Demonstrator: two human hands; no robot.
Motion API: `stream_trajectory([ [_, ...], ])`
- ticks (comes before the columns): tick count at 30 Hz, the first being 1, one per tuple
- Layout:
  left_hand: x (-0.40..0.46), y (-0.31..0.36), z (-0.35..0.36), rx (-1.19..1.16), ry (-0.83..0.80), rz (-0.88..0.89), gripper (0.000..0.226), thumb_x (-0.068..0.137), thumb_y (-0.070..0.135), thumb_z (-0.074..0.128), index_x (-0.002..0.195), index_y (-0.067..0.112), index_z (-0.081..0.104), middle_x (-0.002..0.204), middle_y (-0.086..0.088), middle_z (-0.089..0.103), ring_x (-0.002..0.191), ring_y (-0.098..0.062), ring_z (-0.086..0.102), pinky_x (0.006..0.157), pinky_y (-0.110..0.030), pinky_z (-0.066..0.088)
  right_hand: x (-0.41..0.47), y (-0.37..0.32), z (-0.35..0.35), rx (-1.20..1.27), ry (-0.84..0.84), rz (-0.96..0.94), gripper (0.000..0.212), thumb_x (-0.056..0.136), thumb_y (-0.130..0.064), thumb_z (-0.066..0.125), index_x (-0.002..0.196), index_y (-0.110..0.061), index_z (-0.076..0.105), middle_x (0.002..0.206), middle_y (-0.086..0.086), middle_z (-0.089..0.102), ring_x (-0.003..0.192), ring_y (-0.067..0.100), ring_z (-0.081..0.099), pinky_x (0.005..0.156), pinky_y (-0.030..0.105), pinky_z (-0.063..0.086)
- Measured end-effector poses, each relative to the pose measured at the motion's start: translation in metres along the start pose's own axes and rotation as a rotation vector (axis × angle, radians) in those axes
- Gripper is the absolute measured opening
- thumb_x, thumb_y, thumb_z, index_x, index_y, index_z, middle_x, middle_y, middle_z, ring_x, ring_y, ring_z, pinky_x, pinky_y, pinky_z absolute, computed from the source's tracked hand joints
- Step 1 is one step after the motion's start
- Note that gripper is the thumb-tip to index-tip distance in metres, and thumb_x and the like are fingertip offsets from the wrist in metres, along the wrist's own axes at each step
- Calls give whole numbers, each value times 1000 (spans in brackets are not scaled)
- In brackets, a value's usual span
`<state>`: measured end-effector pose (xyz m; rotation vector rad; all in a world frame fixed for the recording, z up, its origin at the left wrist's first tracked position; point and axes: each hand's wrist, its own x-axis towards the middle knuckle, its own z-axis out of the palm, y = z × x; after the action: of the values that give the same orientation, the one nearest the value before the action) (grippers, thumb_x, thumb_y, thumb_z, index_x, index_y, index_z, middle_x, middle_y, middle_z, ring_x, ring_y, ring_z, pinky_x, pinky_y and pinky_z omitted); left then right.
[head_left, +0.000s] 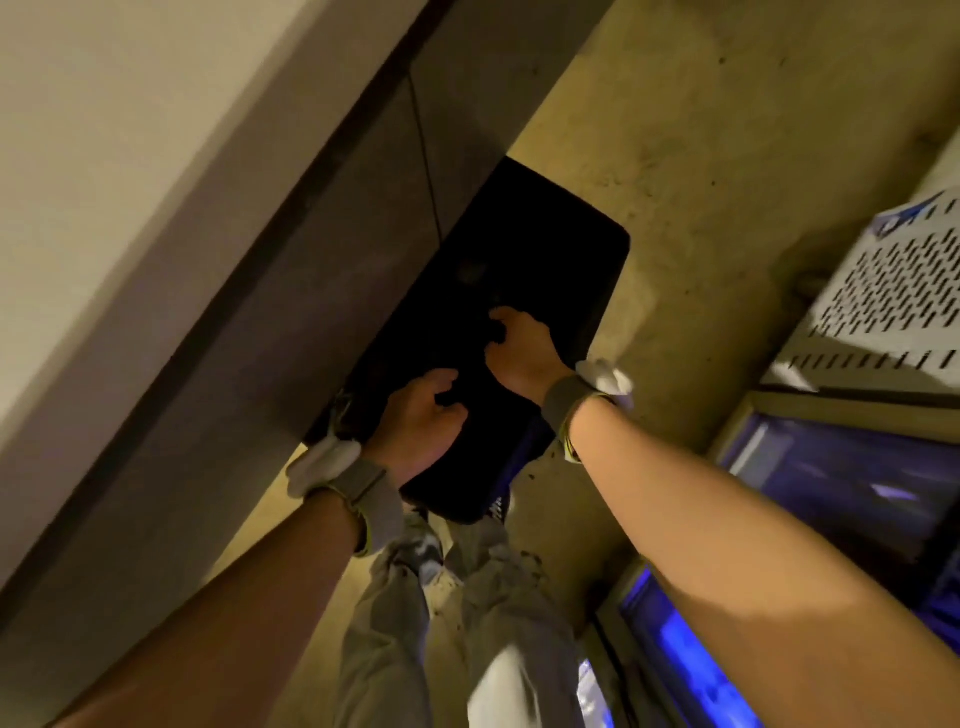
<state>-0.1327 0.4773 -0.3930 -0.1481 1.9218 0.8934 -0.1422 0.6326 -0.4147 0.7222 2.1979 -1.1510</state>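
The black case (545, 249) lay flat and low in the middle of the scene. Its long left edge was tucked against the foot of the grey wall panel (311, 291), and its far rounded corners pointed out over the yellowish floor (701, 182).

Both hands were on its top at the near end. The left hand (423, 415) sat close to the near left corner, just beside the panel, with bent fingers on the dark surface. The right hand (519, 353) sat a little farther in and to the right, near the case's right edge, its fingers also bent. The surface was too dark to show whether either hand clasped a handle or only pressed down. The two hands were near each other but apart. Each wrist carried a grey wristband (563, 397).

On the left the panel shut the case in, leaving no gap along that side. To the right and beyond the far end, bare floor lay open. Farther right stood a white perforated panel (893, 291) and blue-lit glass (831, 493), well apart from the case. At the near end the case overhung the person's grey trousers (395, 623), and a strip of blue showed beneath its near right edge.
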Motion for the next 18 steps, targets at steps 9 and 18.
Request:
stream_trajectory([
  [9,-89,100,-38,-213,20,197,30,94,5,47,121,8,60,114,-10,64,85,-13,61,62,-6,46,-94,-58,-70,237,157,-103,19,80,-12,61,97,-20,65,87,-9,68,80,-1,63,68,11,46],
  [18,-238,154,-105,-113,123,537,29,91,9,53,116,14,66,111,-2,72,99,-14,68,94,-39,53,-207,-157,-128,182,238,-460,29,82,-28,67,110,-24,65,99,-9,68,84,1,66,70,9,49],
])
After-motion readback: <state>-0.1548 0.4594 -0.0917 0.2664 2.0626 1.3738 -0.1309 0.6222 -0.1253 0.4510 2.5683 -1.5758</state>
